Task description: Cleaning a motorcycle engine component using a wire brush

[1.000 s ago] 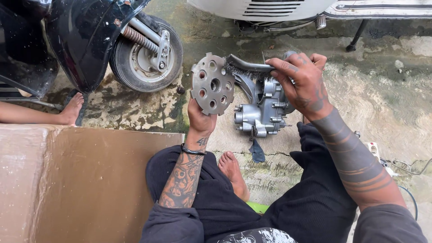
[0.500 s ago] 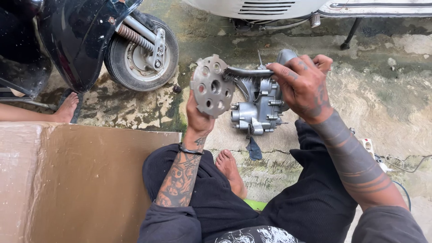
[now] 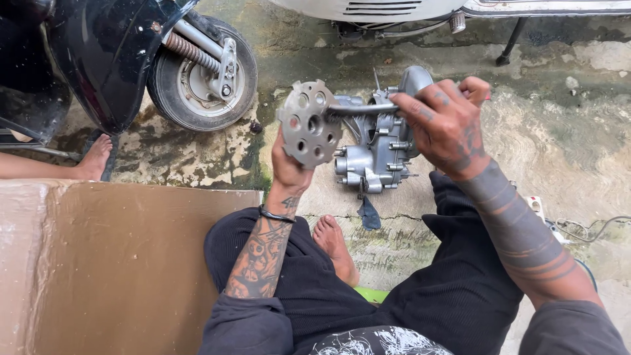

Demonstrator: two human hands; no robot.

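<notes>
Perforated disc (image 3: 308, 123) gripped upright by left hand (image 3: 290, 167) — right hand (image 3: 447, 125) clenched around a metal lever (image 3: 361, 109).

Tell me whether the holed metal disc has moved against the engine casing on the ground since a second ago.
Cannot tell: the holed metal disc in the left hand sits left of the engine casing as before; the small shift may be camera movement.

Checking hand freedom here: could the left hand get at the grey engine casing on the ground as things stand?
Probably not freely: the left hand is gripping the perforated metal disc, though the engine casing lies close beside it.
</notes>
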